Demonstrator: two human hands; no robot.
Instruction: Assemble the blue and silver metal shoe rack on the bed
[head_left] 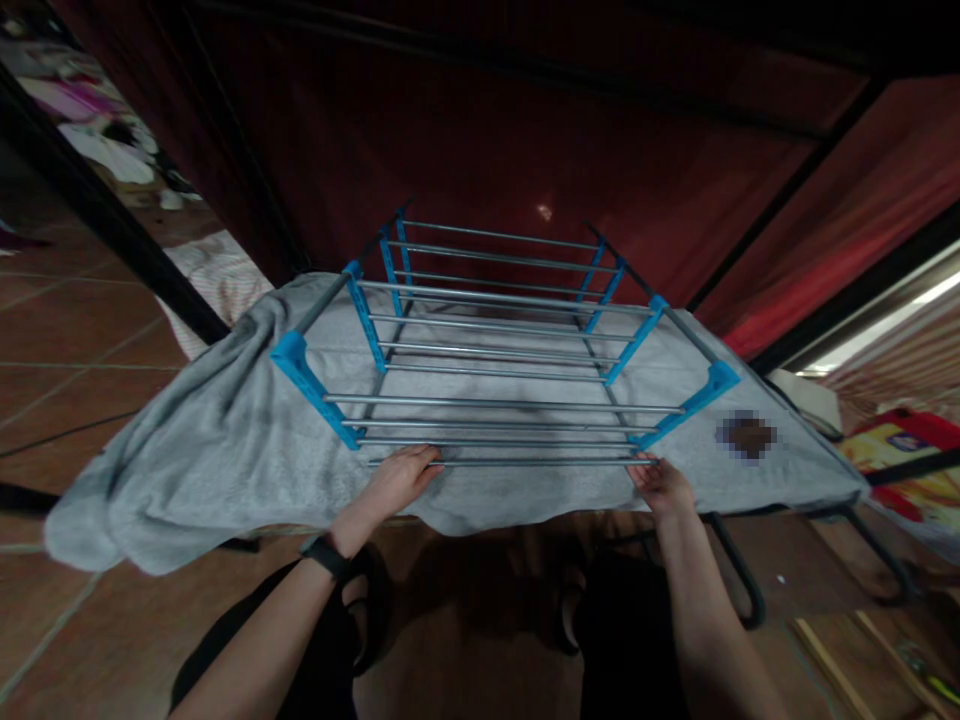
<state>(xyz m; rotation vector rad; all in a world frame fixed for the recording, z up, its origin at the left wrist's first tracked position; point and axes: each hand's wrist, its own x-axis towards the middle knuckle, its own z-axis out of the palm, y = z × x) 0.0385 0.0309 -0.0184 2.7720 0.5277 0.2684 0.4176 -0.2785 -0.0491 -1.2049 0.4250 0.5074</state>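
Note:
A shoe rack of grey metal tubes and blue plastic brackets (369, 322) rests on a grey blanket (510, 505). Along its near side, a loose-looking metal tube (525, 463) lies in front of the lowest bars. My left hand (401, 478) is closed around the tube's left part, fingers curled over it. At the tube's right end, below the right front bracket (686, 405), my right hand (660, 482) grips it between thumb and fingers. Whether the tube's ends sit in the brackets, I cannot tell.
A dark red cloth panel (480, 130) hangs behind the rack. Black frame posts (112, 210) stand at both sides. To the right lie a red and yellow package (907, 460) and a blurred-out patch (746, 436) on the blanket. Tiled floor (45, 400) shows at left.

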